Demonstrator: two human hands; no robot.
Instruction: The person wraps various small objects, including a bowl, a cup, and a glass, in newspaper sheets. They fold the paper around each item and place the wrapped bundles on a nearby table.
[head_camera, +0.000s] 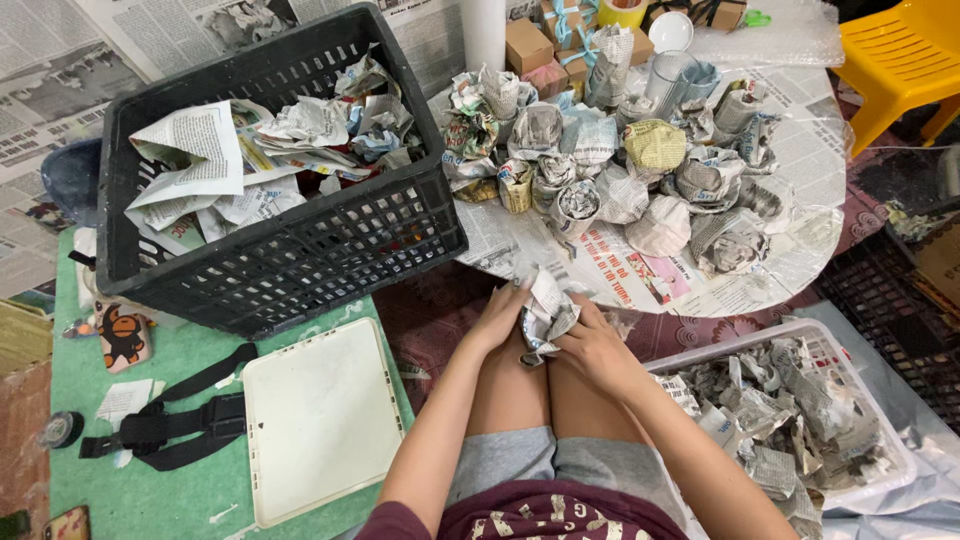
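From the head camera, you look down at your own lap. Your left hand (497, 318) and your right hand (598, 350) meet just above your knees. Between them sits a small bundle wrapped in newspaper (546, 312). Both hands touch it. Your left grip is curled against the left side of the bundle, and your right grip is folded around its lower right side, so both grips are closed on the paper. What is inside the paper is hidden.

Just past your hands is a round surface (800, 250) covered with newspaper sheets. On it sits a big pile of wrapped bundles (640, 170), packed close and touching each other. Behind the pile are small brown boxes (530, 45), a roll of yellow tape (622, 12) and a clear glass (668, 80).

To your left, a black plastic crate (290, 250) stands tilted, with one edge by the surface. It is full of loose, crumpled newspaper (260, 150). Below it, on a green mat (150, 480), lie a white square lid (318, 420) and a black strap with a buckle (165, 425).

To your right, a white basket (880, 430) sits beside your leg, full of crumpled paper scraps (780, 420). A yellow chair (900, 60) stands at the far right.
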